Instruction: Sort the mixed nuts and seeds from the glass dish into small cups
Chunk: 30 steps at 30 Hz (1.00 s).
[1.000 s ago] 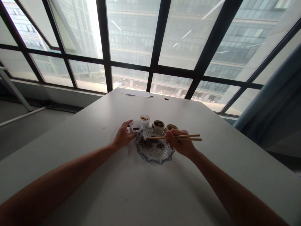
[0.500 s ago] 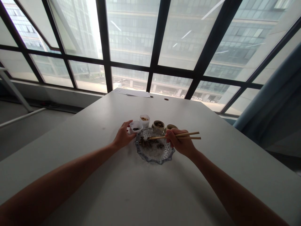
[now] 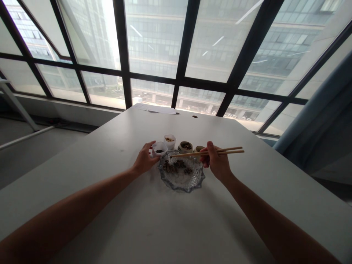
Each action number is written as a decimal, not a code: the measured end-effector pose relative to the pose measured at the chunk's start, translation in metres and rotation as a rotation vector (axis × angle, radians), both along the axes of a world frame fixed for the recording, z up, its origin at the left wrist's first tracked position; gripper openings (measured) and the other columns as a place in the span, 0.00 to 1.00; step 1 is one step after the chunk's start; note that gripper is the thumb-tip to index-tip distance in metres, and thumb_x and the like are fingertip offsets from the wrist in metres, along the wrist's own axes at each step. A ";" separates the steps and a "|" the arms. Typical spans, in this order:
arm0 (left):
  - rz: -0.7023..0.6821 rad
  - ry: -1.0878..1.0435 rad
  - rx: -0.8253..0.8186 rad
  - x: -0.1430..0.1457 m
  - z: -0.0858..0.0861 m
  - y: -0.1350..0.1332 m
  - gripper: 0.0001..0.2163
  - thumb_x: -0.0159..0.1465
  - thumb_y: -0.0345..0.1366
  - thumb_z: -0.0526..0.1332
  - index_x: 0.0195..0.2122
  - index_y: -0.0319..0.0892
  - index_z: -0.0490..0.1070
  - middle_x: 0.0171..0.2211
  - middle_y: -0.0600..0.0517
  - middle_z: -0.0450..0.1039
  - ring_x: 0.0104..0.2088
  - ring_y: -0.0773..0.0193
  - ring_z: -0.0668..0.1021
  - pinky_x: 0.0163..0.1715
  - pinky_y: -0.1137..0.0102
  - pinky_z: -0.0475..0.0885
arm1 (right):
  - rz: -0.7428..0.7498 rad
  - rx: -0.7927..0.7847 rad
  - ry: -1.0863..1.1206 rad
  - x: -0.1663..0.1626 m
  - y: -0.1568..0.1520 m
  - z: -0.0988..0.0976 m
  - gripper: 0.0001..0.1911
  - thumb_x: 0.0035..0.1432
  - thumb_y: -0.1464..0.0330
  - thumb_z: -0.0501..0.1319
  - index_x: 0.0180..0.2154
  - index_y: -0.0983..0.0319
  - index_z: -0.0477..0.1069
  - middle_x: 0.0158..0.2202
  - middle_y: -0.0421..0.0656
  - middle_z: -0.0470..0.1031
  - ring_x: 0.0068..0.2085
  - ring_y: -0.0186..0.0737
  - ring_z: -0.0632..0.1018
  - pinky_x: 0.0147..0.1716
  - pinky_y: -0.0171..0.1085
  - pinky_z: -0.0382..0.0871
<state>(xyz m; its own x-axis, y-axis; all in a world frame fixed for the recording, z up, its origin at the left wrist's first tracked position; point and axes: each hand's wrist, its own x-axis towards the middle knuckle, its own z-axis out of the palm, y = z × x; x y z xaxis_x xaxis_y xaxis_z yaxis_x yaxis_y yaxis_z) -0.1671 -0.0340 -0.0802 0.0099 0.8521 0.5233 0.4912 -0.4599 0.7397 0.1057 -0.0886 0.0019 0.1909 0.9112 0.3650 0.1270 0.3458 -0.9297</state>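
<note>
A scalloped glass plate (image 3: 189, 181) with dark bits of food lies on the grey table (image 3: 165, 220). Behind it stand a white cup (image 3: 159, 148) with dark bits, a second white cup (image 3: 169, 141), a brown bowl (image 3: 186, 147) and another brown bowl (image 3: 198, 149) partly hidden by my right hand. My left hand (image 3: 144, 160) rests by the plate's left edge, thumb and fingers curled against the nearest white cup. My right hand (image 3: 216, 161) grips wooden chopsticks (image 3: 228, 150), tips raised above the plate's far rim, near the cups.
A sheet of paper (image 3: 158, 108) lies at the table's far edge, with a small dark hole (image 3: 195, 116) nearby. Large black-framed windows (image 3: 181, 55) rise behind. A blue-grey curtain (image 3: 324, 121) hangs at the right. Floor lies beyond the table's left edge.
My right hand lifted and drew right with the chopsticks; their tips rose from the food to above the plate's far rim. My left hand stayed put.
</note>
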 end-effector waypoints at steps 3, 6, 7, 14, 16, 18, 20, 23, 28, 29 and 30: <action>-0.003 -0.006 -0.015 0.001 0.001 -0.001 0.31 0.53 0.37 0.69 0.59 0.40 0.66 0.53 0.42 0.73 0.49 0.54 0.77 0.42 0.62 0.77 | -0.022 0.137 0.005 -0.009 -0.005 -0.005 0.29 0.58 0.41 0.58 0.27 0.61 0.72 0.16 0.40 0.73 0.12 0.33 0.69 0.10 0.33 0.61; 0.000 -0.009 -0.021 0.001 0.001 -0.001 0.31 0.53 0.38 0.69 0.59 0.40 0.67 0.53 0.42 0.72 0.49 0.54 0.77 0.42 0.63 0.77 | 0.065 0.332 -0.145 -0.021 -0.009 -0.009 0.23 0.65 0.49 0.57 0.31 0.61 0.74 0.20 0.41 0.77 0.16 0.33 0.73 0.15 0.33 0.67; 0.003 -0.009 -0.022 0.002 0.001 -0.001 0.31 0.53 0.38 0.69 0.59 0.40 0.67 0.54 0.42 0.72 0.49 0.54 0.77 0.42 0.63 0.77 | 0.101 0.389 -0.216 -0.026 -0.009 -0.010 0.21 0.66 0.51 0.57 0.32 0.60 0.74 0.21 0.40 0.77 0.17 0.33 0.74 0.17 0.33 0.68; 0.002 -0.008 -0.020 0.002 0.000 -0.001 0.31 0.53 0.39 0.69 0.59 0.40 0.66 0.54 0.42 0.72 0.49 0.54 0.77 0.42 0.63 0.77 | 0.218 0.338 -0.593 -0.037 -0.003 0.003 0.17 0.66 0.57 0.59 0.30 0.60 0.75 0.23 0.41 0.77 0.22 0.35 0.75 0.24 0.35 0.70; 0.002 -0.004 -0.016 0.002 0.000 -0.001 0.31 0.53 0.38 0.69 0.59 0.40 0.66 0.54 0.43 0.73 0.49 0.54 0.77 0.43 0.62 0.77 | 0.145 0.317 -0.499 -0.031 -0.006 0.006 0.20 0.67 0.55 0.57 0.29 0.60 0.74 0.22 0.41 0.76 0.21 0.35 0.75 0.24 0.35 0.70; 0.002 -0.003 -0.009 0.001 -0.001 0.000 0.31 0.53 0.38 0.69 0.59 0.41 0.67 0.53 0.43 0.73 0.48 0.55 0.77 0.43 0.63 0.77 | 0.083 0.281 -0.382 -0.023 -0.010 0.007 0.24 0.67 0.51 0.55 0.28 0.60 0.74 0.19 0.41 0.74 0.19 0.35 0.73 0.20 0.35 0.69; -0.001 -0.002 -0.006 0.001 -0.001 0.000 0.31 0.53 0.37 0.69 0.59 0.41 0.67 0.54 0.43 0.72 0.48 0.55 0.78 0.42 0.63 0.77 | 0.053 0.214 -0.310 -0.015 -0.013 0.007 0.27 0.66 0.48 0.55 0.26 0.61 0.74 0.16 0.40 0.72 0.16 0.34 0.71 0.16 0.34 0.66; -0.004 0.002 -0.016 0.001 0.000 0.000 0.31 0.53 0.37 0.69 0.59 0.40 0.66 0.54 0.42 0.72 0.49 0.54 0.78 0.42 0.63 0.78 | 0.080 0.132 -0.351 -0.007 -0.017 0.006 0.29 0.64 0.45 0.56 0.24 0.61 0.73 0.15 0.40 0.71 0.15 0.34 0.70 0.13 0.33 0.63; -0.002 0.004 -0.031 0.002 0.001 -0.001 0.32 0.53 0.36 0.68 0.60 0.39 0.65 0.55 0.41 0.71 0.49 0.54 0.77 0.43 0.63 0.77 | 0.117 0.116 -0.487 -0.004 -0.022 0.003 0.28 0.66 0.47 0.54 0.24 0.60 0.73 0.15 0.41 0.71 0.16 0.35 0.71 0.15 0.34 0.64; -0.002 0.005 -0.032 0.002 0.001 -0.001 0.32 0.53 0.36 0.68 0.60 0.38 0.65 0.55 0.41 0.71 0.49 0.54 0.77 0.43 0.62 0.77 | 0.136 0.120 -0.507 -0.005 -0.023 0.003 0.28 0.66 0.47 0.54 0.24 0.60 0.72 0.16 0.41 0.71 0.16 0.35 0.71 0.15 0.34 0.64; -0.002 0.005 -0.031 0.002 0.001 -0.001 0.32 0.53 0.36 0.68 0.60 0.38 0.65 0.55 0.41 0.71 0.49 0.54 0.77 0.43 0.62 0.77 | 0.158 0.127 -0.525 -0.005 -0.024 0.003 0.28 0.67 0.48 0.54 0.24 0.60 0.72 0.16 0.41 0.72 0.17 0.35 0.71 0.16 0.34 0.64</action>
